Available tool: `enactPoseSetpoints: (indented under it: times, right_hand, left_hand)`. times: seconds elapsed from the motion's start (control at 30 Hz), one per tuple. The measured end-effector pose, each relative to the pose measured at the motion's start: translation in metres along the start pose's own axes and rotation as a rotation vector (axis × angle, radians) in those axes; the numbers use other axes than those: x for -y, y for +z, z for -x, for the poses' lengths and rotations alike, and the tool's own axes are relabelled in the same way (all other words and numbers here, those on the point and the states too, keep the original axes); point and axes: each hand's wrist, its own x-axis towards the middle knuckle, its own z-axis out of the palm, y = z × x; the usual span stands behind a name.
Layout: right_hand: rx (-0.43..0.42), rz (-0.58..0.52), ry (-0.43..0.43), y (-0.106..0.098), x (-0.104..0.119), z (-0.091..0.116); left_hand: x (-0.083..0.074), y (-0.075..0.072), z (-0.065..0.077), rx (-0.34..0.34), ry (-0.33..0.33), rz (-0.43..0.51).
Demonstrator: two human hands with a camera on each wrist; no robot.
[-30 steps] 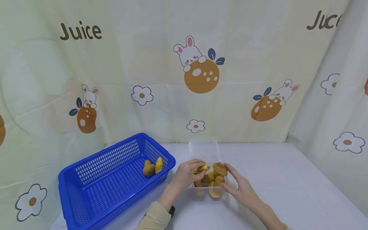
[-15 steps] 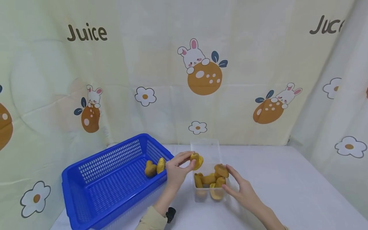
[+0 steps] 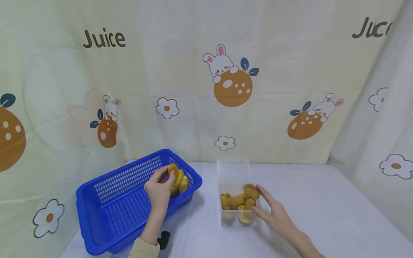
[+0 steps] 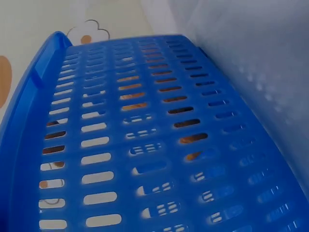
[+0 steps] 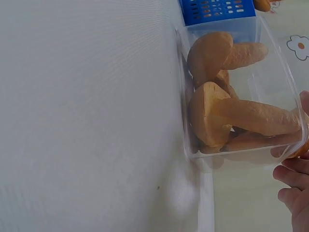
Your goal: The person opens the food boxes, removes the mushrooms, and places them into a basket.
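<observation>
My left hand (image 3: 158,188) pinches a yellow-brown mushroom (image 3: 174,170) between thumb and fingers, over the right end of the blue basket (image 3: 96,190). Other mushrooms (image 3: 184,184) lie in that end, partly covered by the hand. In the left wrist view the basket's slotted wall (image 4: 111,159) hides the hand; brownish patches show through the slots. My right hand (image 3: 277,216) touches the right side of a clear plastic box (image 3: 222,218), fingers and thumb extended. Several mushrooms fill the box, one (image 5: 241,113) with its cap and long stem plainly seen from the right wrist.
Behind the box stands its raised clear lid (image 3: 233,168). A white cloth (image 3: 322,208) covers the table, and a printed curtain (image 3: 184,71) hangs along the back. A dark device (image 3: 164,240) sits at the left wrist.
My left hand has lifted a mushroom out of the clear box and carried it left to the blue basket. The right hand has stayed beside the box.
</observation>
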Motion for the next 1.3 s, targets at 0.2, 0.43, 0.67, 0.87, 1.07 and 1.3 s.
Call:
enactPoseSetpoints:
  times: [0.2, 0.43, 0.67, 0.87, 1.07, 1.3]
  right_hand:
    - [-0.004, 0.000, 0.014, -0.003, -0.004, 0.001]
    - [0.000, 0.004, 0.026, -0.006, -0.004, 0.003]
    - [-0.004, 0.010, 0.005, -0.008, -0.004, 0.003]
    - [0.016, -0.008, -0.005, -0.008, -0.004, 0.002]
    - [0.029, -0.017, 0.011, -0.007, -0.003, 0.002]
    - [0.017, -0.021, -0.030, -0.006, 0.000, 0.002]
  left_hand:
    - [0.000, 0.004, -0.001, 0.004, 0.020, 0.003]
    - [-0.001, 0.010, -0.001, 0.004, 0.040, 0.012]
    - [-0.005, 0.019, 0.003, 0.026, 0.065, 0.016]
    - [-0.003, 0.047, 0.013, 0.169, 0.080, 0.090]
    - [0.002, 0.093, 0.036, 0.392, 0.166, 0.116]
    - [-0.006, 0.130, 0.061, 0.724, 0.274, -0.068]
